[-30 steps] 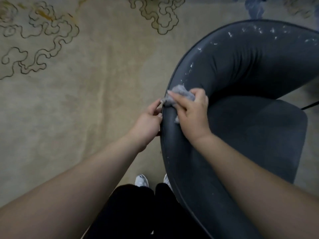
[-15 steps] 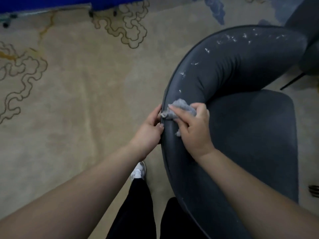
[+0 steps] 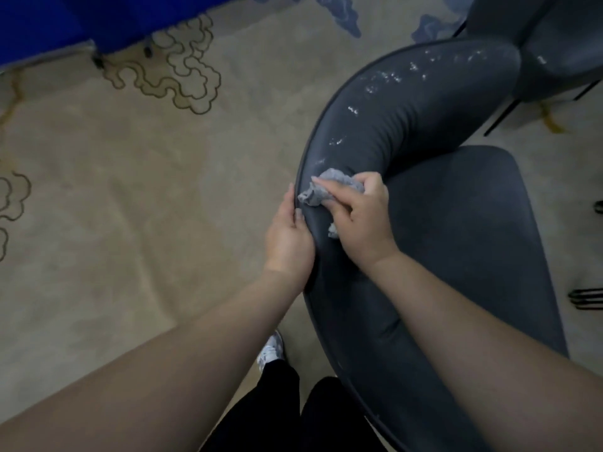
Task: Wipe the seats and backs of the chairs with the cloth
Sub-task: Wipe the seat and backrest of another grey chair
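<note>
Right hand [image 3: 360, 220] bunches cloth [image 3: 321, 190] against chair [image 3: 408, 132] backrest; left hand [image 3: 287, 239] at its 9 o'clock grips the rim.

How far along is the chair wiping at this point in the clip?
Early. The stretch of the chair back nearest the person looks free of specks. In hand: the right hand presses the cloth on the back's curve, while the left hand holds the outer edge. Left: white specks farther along the top, the seat, and the second chair behind.
</note>
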Demonstrator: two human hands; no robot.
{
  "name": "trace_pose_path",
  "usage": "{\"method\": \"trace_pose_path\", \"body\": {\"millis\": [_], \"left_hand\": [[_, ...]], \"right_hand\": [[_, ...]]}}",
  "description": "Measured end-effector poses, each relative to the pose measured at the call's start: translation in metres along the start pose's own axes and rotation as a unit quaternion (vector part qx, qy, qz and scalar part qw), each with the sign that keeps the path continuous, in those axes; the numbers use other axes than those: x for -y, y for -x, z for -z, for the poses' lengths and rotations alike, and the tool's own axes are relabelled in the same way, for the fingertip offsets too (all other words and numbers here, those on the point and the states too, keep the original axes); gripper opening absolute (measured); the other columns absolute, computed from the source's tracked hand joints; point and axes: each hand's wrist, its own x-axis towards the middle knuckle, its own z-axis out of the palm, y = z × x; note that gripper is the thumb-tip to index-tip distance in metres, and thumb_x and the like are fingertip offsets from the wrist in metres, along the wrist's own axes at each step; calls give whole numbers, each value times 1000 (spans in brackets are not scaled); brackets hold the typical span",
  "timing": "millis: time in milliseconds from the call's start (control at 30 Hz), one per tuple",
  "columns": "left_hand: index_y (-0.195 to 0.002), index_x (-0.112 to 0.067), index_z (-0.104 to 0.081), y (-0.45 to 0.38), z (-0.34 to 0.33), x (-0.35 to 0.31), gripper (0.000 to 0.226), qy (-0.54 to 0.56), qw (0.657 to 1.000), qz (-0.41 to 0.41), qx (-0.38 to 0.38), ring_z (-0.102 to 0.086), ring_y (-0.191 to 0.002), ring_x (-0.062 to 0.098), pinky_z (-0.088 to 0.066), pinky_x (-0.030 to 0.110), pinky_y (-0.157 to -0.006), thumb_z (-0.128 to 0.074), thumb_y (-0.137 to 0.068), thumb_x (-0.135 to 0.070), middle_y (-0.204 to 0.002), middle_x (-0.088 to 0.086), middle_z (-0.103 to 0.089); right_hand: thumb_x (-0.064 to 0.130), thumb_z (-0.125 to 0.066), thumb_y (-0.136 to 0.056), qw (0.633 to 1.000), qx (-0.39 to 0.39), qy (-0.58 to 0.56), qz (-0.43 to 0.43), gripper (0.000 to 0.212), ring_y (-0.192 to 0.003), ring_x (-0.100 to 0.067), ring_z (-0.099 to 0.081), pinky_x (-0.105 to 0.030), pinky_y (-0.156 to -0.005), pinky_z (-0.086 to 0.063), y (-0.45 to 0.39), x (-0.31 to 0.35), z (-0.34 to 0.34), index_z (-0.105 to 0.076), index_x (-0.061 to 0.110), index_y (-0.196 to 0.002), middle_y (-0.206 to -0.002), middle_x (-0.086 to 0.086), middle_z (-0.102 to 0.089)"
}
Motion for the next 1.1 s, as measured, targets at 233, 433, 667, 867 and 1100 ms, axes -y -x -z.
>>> {"method": "trace_pose_path", "body": {"millis": [233,433,667,867,1100], "left_hand": [[-146,-26,-33,-2,-24,11,46,-134,984,-34,-109,-46,-126,22,-31,28,-98,-34,-100,-23,-145,-1,-45],[-144,-30,-34,-1,-27,13,45,-156,979,-27,-128,-54,-113,30,-39,34,-89,-33,-99,-28,-136,4,-54],[-142,-29,-36,-3,-32,15,49,-187,971,-34,-146,-57,-98,42,-42,41,-77,-29,-95,-39,-120,16,-61],[-144,-28,-34,-4,-34,15,57,-185,972,-39,-138,-56,-105,40,-42,40,-82,-31,-90,-48,-127,14,-58],[-142,-26,-36,-4,-34,17,52,-178,973,-30,-141,-56,-102,41,-40,39,-76,-31,-93,-43,-125,16,-59]], "right_hand": [[18,-63,-88,999,-27,-26,-38,33,-106,-27,-42,-20,-101,-32,-50,-5,-10,-66,33,-117,-105,-2,-36],[14,-64,-86,999,-15,-50,-11,38,-103,-27,-45,-31,-102,-38,-10,-9,-5,-65,35,-117,-105,-3,-38],[19,-64,-88,998,-42,-19,-34,34,-106,-28,-42,-31,-101,-37,-75,-12,-8,-66,32,-119,-108,-6,-39],[16,-64,-87,999,-27,-24,11,36,-101,-27,-43,-25,-98,-35,-50,-10,-10,-66,32,-119,-103,-3,-36],[24,-63,-89,1000,-14,12,-15,32,-110,-27,-39,-22,-99,-30,-98,-13,-6,-65,34,-119,-113,-5,-39]]}}
